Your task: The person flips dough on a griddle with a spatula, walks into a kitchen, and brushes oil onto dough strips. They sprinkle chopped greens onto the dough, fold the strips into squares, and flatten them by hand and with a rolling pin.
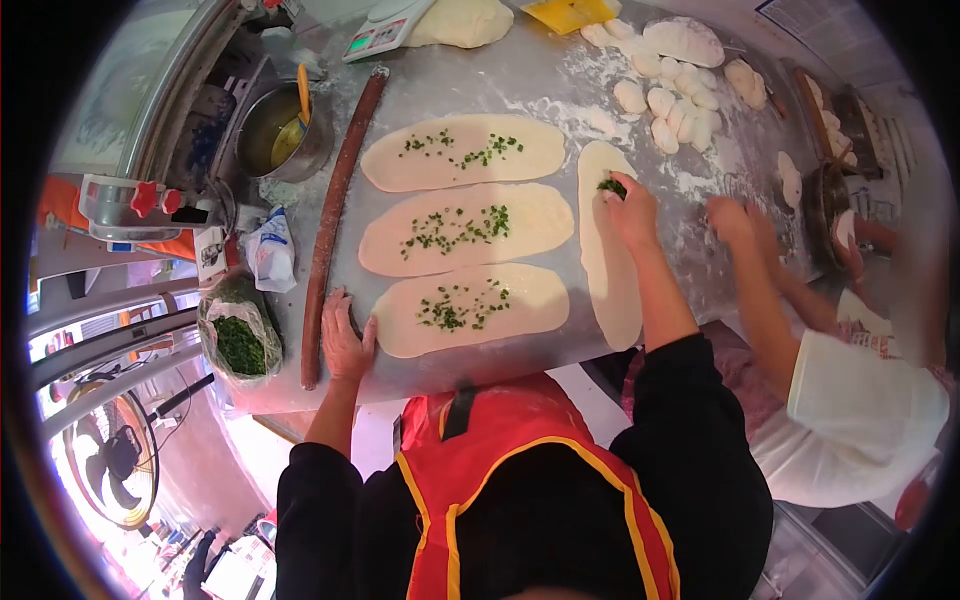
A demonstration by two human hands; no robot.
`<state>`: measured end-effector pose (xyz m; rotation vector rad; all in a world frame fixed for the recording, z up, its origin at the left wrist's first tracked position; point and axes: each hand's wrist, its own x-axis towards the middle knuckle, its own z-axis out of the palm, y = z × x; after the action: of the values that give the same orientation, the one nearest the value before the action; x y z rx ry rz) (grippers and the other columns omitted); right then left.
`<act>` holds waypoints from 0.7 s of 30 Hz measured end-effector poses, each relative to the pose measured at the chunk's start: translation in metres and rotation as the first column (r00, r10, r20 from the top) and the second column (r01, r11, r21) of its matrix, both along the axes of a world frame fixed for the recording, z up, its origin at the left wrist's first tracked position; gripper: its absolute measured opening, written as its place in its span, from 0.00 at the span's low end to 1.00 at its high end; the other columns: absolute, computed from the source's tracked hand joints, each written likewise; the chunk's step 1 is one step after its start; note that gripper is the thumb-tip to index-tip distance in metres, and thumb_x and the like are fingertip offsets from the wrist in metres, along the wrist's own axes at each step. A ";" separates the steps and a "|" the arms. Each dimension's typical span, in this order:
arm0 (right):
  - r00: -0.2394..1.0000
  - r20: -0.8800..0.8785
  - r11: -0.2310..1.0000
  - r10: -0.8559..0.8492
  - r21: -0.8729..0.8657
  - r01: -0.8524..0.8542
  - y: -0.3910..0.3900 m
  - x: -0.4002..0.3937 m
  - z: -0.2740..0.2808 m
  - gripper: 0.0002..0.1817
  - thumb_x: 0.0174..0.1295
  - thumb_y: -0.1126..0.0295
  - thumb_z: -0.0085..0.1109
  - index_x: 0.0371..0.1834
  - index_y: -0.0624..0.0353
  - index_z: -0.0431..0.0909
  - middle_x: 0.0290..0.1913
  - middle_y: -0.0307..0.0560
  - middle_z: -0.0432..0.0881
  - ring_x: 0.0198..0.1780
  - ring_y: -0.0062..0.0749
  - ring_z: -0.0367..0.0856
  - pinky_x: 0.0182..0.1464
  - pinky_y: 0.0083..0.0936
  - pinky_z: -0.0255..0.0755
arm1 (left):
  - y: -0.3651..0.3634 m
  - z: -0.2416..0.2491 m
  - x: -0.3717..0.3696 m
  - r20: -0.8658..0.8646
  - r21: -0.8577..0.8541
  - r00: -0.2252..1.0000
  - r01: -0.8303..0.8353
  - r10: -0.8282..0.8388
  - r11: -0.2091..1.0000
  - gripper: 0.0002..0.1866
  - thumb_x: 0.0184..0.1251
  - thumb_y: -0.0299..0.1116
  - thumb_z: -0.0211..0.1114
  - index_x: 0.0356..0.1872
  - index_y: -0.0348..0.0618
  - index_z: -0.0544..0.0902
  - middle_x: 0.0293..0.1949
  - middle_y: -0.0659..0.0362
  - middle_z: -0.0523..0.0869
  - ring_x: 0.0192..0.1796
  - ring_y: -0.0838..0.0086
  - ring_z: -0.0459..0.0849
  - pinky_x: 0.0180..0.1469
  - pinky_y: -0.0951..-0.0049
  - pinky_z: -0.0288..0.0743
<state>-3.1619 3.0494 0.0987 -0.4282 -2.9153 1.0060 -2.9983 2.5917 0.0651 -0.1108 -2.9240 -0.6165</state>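
Three flat oval dough sheets lie one above another, each with chopped green onion on it: a far one (462,175), a middle one (385,240) and a near one (400,335). To their right a narrower dough sheet (610,280) lies lengthwise. My right hand (632,208) is over its upper part, fingers closed on chopped green onion (611,186). My left hand (346,335) rests flat on the table, fingers spread, between the long brown rolling pin (333,230) and the near sheet. A bag of chopped green onion (240,345) sits left of the pin.
A metal pot (255,135) with an orange-handled tool stands at the left. A scale (385,30), a large dough lump (460,22) and a yellow scraper (570,12) are at the back. Several dough pieces (685,110) lie back right. A co-worker's hands (740,222) are at the right.
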 end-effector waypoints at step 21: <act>0.851 0.112 0.780 0.513 0.354 -0.516 0.016 0.157 0.000 0.32 0.64 0.60 0.56 0.69 0.60 0.61 0.70 0.60 0.61 0.71 0.56 0.59 0.68 0.59 0.51 | -0.002 -0.005 0.002 0.027 -0.069 1.000 0.011 -0.009 0.998 0.27 0.60 0.39 0.63 0.58 0.35 0.69 0.63 0.43 0.70 0.66 0.47 0.66 0.68 0.54 0.58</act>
<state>-3.0053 3.0652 0.0982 0.4120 -3.1941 0.4260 -2.9965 2.5898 0.0606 -0.1262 -2.9726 -0.5222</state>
